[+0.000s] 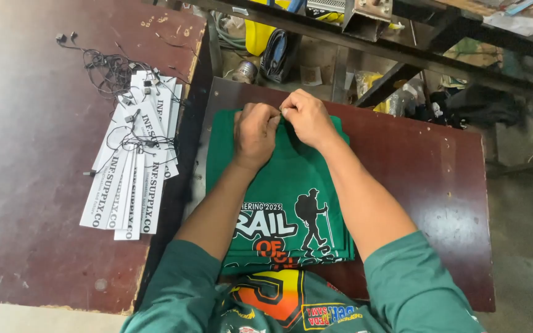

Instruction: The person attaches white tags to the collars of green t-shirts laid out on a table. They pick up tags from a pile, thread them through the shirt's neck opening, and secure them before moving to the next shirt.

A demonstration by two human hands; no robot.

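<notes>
Green cotton pinched at its far edge by both hands.

The left hand [255, 132] and right hand [306, 117] meet fingertip to fingertip, each clenched on the top edge of the folded green printed T-shirt [285, 197], which lies lengthwise toward the person on the dark red-brown wooden surface [439, 179]. Neither hand is nearer. Off to the left, well apart, a fanned stack of long white paper tags with black strings [134, 166] rests on a second surface.

My left hand [255, 132] and right hand [305, 117] meet at twelve o'clock on the folded green cotton T-shirt [291, 203] atop the dark red wooden table [439, 185]; white paper hang tags [134, 166] lie at nine o'clock.
</notes>
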